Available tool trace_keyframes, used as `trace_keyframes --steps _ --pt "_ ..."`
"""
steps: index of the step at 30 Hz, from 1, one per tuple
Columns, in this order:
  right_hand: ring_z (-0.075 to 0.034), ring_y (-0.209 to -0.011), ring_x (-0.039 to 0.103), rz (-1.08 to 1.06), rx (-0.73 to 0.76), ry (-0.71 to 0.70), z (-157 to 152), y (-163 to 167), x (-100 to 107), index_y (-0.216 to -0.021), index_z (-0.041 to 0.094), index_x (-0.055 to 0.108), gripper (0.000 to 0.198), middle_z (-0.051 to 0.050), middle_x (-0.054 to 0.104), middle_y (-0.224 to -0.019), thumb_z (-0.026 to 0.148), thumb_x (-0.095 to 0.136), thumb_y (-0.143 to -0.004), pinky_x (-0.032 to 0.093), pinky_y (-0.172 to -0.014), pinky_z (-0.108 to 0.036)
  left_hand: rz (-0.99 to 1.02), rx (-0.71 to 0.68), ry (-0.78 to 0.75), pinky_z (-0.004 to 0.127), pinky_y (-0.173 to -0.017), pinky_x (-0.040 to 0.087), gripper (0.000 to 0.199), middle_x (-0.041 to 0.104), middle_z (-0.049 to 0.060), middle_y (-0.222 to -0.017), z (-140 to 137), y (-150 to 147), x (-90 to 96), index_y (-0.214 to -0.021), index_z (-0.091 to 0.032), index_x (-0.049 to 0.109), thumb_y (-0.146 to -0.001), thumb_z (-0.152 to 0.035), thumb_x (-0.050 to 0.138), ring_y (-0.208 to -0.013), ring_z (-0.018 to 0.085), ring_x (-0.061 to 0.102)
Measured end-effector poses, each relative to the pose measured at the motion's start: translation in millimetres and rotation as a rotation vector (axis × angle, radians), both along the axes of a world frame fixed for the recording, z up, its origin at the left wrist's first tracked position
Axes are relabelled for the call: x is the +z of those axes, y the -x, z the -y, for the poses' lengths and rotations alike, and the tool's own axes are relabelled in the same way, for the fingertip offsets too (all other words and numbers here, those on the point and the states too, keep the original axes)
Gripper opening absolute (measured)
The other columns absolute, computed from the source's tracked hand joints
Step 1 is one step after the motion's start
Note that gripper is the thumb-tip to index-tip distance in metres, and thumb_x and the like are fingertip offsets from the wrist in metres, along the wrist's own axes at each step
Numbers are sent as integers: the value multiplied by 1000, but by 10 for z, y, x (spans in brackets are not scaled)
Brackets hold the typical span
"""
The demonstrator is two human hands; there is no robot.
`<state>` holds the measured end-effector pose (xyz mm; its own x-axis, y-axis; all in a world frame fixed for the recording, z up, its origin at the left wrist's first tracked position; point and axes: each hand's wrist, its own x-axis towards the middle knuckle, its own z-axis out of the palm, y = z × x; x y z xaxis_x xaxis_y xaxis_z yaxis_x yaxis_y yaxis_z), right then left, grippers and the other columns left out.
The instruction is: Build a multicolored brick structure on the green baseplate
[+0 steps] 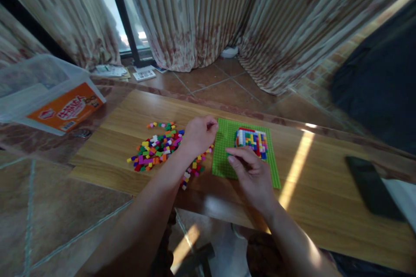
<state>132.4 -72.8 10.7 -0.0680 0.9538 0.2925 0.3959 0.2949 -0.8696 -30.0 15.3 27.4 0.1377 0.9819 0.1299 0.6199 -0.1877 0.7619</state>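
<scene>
Several small toy building bricks [154,151] in many colours lie loose in a pile on the wooden table. My left hand [199,136] is at the pile's right side, beside the baseplate's left edge. Its fingers are curled closed, and what they hold, if anything, is hidden. A green studded baseplate [224,138] bears a block of joined coloured bricks [251,138]. Over the plate's near part, my right hand [255,175] has thumb and forefinger close together in a pinch. Anything between those tips is too small to make out. The right hand hides the block's near left corner.
A clear plastic bin [48,95] with an orange label stands at the left. On the wooden table [312,190], a dark flat object [373,186] and white paper [401,197] lie at the right. Striped curtains [195,13] hang behind, with papers [143,73] on the floor.
</scene>
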Motion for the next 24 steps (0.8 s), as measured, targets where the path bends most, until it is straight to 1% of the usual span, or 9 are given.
trace_keyframes --steps 4,8,10,12,15,17,19,22,24 --pt "-14 -79 60 -159 -35 135 -16 -70 6 -98 28 74 15 0 67 -87 27 65 -86 49 -72 -29 6 -6 17 26 -67 46 23 72 5 -77 0 -39 -15 -85 -14 73 -86 -19 50 -70 15 61" --pt "-12 -64 56 -477 -5 308 -33 -100 12 -97 26 73 17 3 62 -68 30 71 -81 49 -64 -27 -7 -12 26 24 -63 44 23 70 3 -71 0 -71 -37 -83 -14 72 -86 -20 50 -65 14 59" --pt "-11 -63 55 -568 5 333 -54 -125 30 -95 25 72 17 3 61 -67 31 73 -79 49 -62 -27 -10 -29 22 23 -61 43 22 69 3 -69 4 -79 -39 -80 -15 71 -86 -20 50 -63 13 58" --pt "-11 -61 55 -561 -20 323 -84 -181 54 -91 24 71 16 3 61 -66 31 74 -77 49 -60 -26 -11 -46 15 23 -61 43 22 68 3 -69 14 -84 -33 -79 -15 70 -85 -19 50 -63 13 58" --pt "-11 -61 56 -425 -123 237 -140 -341 83 -86 22 70 15 3 62 -66 32 73 -75 51 -61 -28 -17 -52 17 23 -62 44 21 69 3 -70 34 -88 -16 -80 -15 70 -85 -19 51 -65 13 59" --pt "-14 -67 61 -290 -229 150 -170 -473 89 -87 21 69 16 0 67 -74 32 72 -76 54 -66 -31 -17 -50 19 24 -62 45 20 69 3 -72 45 -89 -6 -80 -16 70 -85 -19 51 -66 14 60" --pt "-16 -74 65 -86 -319 50 -184 -585 93 -90 20 68 16 -3 70 -83 33 68 -79 55 -71 -35 -14 -53 15 24 -63 46 20 69 3 -72 52 -90 -1 -79 -16 70 -84 -20 51 -66 14 61" --pt "-18 -77 66 256 -302 -69 -174 -658 109 -91 21 69 14 -6 70 -89 30 61 -85 54 -72 -37 -11 -60 13 24 -63 46 20 69 3 -72 53 -91 -1 -78 -16 70 -84 -20 51 -66 14 61" --pt "-19 -80 66 395 -244 -127 -161 -649 120 -90 21 70 14 -6 70 -92 26 57 -88 54 -72 -36 -10 -63 15 24 -63 47 20 69 3 -72 52 -92 -4 -78 -16 70 -84 -20 51 -66 14 61"
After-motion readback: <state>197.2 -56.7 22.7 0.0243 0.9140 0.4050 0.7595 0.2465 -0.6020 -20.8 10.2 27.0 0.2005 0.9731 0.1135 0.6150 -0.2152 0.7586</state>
